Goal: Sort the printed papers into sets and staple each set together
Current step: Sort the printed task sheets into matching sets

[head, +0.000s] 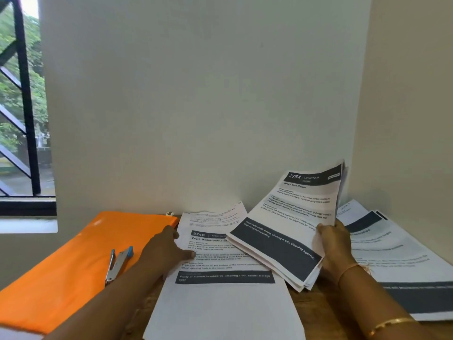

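A printed sheet headed 2748 (pixel 220 298) lies flat on the wooden table in front of me, over other sheets. My left hand (pixel 166 249) rests on its left edge, thumb on the text. My right hand (pixel 335 244) grips a thick stack of printed papers (pixel 284 231), top page headed 2754, tilted up off the table. A third pile of printed sheets (pixel 402 261) lies flat at the right. A silver stapler with a blue end (pixel 117 262) lies on the orange folder, left of my left hand.
The orange folder (pixel 61 271) covers the table's left side. The wooden table (pixel 316 307) shows between the piles. A white wall stands close behind, with a corner at the right and a barred window (pixel 22 106) at the left.
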The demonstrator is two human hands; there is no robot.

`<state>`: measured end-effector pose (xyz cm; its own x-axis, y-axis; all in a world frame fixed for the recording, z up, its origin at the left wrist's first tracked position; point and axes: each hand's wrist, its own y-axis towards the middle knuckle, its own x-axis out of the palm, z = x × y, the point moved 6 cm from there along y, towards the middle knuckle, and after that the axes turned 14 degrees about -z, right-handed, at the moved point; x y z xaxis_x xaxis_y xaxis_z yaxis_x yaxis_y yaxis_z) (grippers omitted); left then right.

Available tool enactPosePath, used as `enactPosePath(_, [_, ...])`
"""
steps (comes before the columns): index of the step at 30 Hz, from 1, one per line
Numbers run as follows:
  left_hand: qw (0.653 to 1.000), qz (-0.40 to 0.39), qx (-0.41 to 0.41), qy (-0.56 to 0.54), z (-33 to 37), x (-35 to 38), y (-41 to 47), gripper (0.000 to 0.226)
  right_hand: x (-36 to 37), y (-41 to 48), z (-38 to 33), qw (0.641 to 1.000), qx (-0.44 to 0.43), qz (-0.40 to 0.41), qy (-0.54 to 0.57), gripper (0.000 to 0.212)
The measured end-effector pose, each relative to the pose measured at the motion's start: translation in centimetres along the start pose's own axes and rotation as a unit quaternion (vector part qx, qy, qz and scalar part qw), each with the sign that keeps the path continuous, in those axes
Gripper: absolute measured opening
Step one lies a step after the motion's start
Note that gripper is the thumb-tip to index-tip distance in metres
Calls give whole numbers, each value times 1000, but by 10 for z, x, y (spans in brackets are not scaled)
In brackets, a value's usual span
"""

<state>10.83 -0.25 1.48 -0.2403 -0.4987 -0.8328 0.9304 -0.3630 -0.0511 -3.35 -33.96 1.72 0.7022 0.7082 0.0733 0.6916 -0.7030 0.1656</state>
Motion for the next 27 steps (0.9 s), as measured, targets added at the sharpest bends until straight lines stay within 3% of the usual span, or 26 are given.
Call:
enactPosePath(4, [1000, -20, 18, 0, 5, 11, -4, 80, -1, 0, 1, 1000, -4, -4, -1, 33])
enactPosePath(12, [999, 0, 34, -24, 5, 9, -7, 69, -2, 1, -1, 1000, -13, 5, -8, 34])
enactPosePath(15, [994, 74, 71, -43, -1, -7, -1, 20, -5, 1, -3, 1000, -24, 16, -7, 35])
enactPosePath(16, [988, 103, 93, -65, -3, -14, -2, 15, -6, 0, -4, 999, -28, 20, -12, 35])
enactPosePath(21, [957, 215, 157, -113, -1, -42, -15, 29, -8, -1, -8, 998, -47, 32, -36, 35])
enactPosePath(27, [947, 207, 180, -170, 0, -46, -13, 28, -11, -3, -12, 996, -59, 47, -48, 33])
